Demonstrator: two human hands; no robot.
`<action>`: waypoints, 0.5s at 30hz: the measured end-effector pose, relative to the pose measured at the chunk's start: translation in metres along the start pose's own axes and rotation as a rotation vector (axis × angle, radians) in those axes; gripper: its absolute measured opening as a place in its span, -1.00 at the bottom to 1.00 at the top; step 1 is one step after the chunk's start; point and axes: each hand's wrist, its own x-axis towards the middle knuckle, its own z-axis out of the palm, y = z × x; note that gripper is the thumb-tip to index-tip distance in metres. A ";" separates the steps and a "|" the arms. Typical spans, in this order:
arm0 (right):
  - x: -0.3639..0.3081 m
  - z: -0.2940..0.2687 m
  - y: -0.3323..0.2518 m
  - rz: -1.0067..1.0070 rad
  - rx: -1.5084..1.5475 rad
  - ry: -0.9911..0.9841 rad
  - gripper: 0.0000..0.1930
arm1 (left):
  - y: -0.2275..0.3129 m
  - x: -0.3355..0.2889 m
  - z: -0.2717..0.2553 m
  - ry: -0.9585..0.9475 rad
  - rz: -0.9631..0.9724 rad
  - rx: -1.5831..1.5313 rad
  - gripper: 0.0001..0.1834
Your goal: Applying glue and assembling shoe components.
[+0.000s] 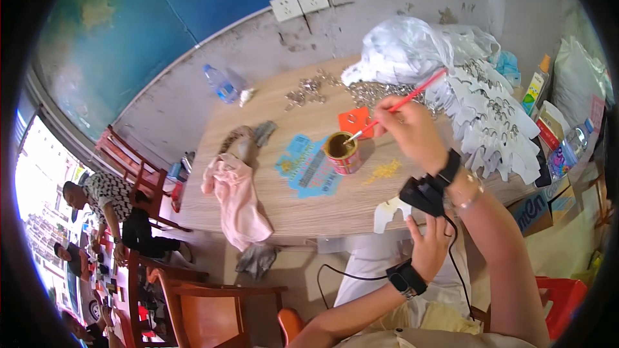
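My right hand [412,130] grips a thin red-handled brush [412,98], its fingers closed round the handle. The brush tip reaches into an open can [343,160] of dark brownish stuff. Lower down, my left hand [431,245] is at the table's front edge, fingers stretched out and touching or beside a flat white cut piece [389,212]. A black device on my right wrist hides part of that piece and of the left fingers. Left of the can lie blue printed sheets [316,174]; behind it is an orange-red square [354,119] with metal rings on it.
Many white pieces with metal rings [493,116] cover the right side. White plastic bags [406,45] and loose metal rings [380,95] lie at the back. A pink cloth [238,196] hangs over the front edge. A bottle [220,84] stands back left. People sit far left.
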 end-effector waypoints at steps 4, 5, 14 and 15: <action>0.029 0.030 0.033 -0.031 -0.321 -0.142 -0.81 | 0.000 -0.004 0.006 0.022 0.027 0.114 -0.49; 0.033 0.035 0.039 -0.077 -0.419 -0.142 -0.81 | 0.000 -0.005 0.009 0.024 0.038 0.118 -0.45; 0.036 0.050 0.038 -0.200 -0.736 -0.272 -0.78 | -0.002 -0.010 0.017 0.067 0.052 0.112 -0.53; 0.035 0.050 0.038 -0.213 -0.757 -0.287 -0.77 | -0.002 -0.010 0.016 0.061 0.054 0.117 -0.53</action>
